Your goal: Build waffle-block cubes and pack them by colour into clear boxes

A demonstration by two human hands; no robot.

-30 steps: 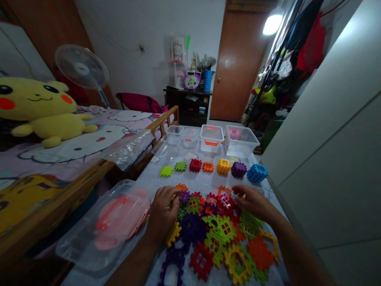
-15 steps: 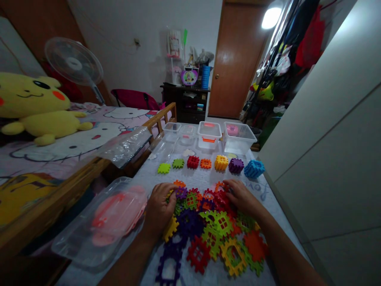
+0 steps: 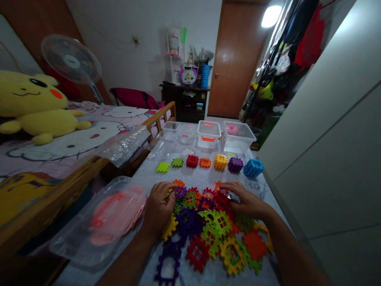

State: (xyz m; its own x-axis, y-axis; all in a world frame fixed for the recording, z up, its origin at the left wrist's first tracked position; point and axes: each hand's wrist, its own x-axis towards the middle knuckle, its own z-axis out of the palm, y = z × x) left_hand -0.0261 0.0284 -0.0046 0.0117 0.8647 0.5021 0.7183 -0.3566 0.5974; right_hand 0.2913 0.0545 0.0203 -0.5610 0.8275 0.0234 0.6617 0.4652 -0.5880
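A loose pile of toothed plastic building tiles lies on the cloth-covered table, among them a dark purple tile (image 3: 189, 223), a lime green tile (image 3: 222, 223), a red tile (image 3: 198, 253) and a yellow tile (image 3: 233, 255). My left hand (image 3: 160, 203) rests at the pile's left edge, thumb and fingers apart, beside a small purple tile (image 3: 180, 192). Over the red tiles (image 3: 222, 200) at the far right of the pile is my right hand (image 3: 242, 200), its fingers stretched out and thumb spread. Whether its fingertips touch the tiles is hard to tell.
Beyond the pile runs a row of sorted tile stacks, from lime green (image 3: 163, 167) to blue (image 3: 253, 168). Clear plastic boxes (image 3: 239, 137) stand behind them. A clear lid (image 3: 74, 242) lies left, near the wooden bed rail (image 3: 86, 174). A white cabinet (image 3: 333, 159) borders the right.
My right hand has shifted slightly left, and its thumb has come away from the fingers into view. My left hand stays nearly in place. The view has shifted a little.
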